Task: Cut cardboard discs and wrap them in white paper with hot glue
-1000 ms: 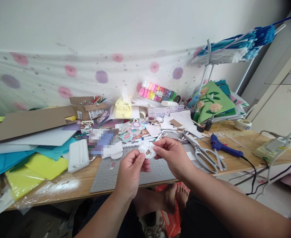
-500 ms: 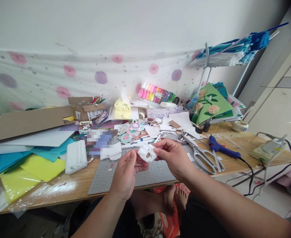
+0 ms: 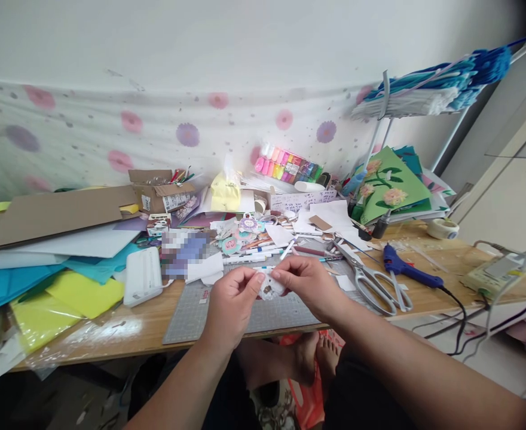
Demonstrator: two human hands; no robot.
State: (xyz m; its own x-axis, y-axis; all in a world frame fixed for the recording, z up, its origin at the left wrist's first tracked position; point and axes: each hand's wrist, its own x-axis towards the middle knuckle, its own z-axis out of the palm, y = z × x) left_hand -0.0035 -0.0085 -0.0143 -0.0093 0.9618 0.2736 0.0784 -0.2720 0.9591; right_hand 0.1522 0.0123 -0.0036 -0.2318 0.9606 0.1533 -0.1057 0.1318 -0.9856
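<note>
Both my hands hold one small white paper piece (image 3: 268,288) with a dark spot at its middle, above the grey cutting mat (image 3: 285,310). My left hand (image 3: 231,304) pinches its left edge with thumb and forefinger. My right hand (image 3: 305,285) pinches its right edge, fingers curled. The two hands nearly touch, and most of the piece is hidden between the fingers. Large scissors (image 3: 370,282) lie on the table just right of my right hand.
A blue glue gun (image 3: 404,269) with a black cord lies right of the scissors. A white box (image 3: 143,276) sits left of the mat. Coloured paper sheets (image 3: 43,280), cardboard (image 3: 52,210), pens and cut scraps cover the wooden table. A green flower card (image 3: 391,185) leans at the back right.
My hands have come closer together and dropped slightly toward the mat. The white piece, earlier spread out between them, is now mostly covered by my fingers.
</note>
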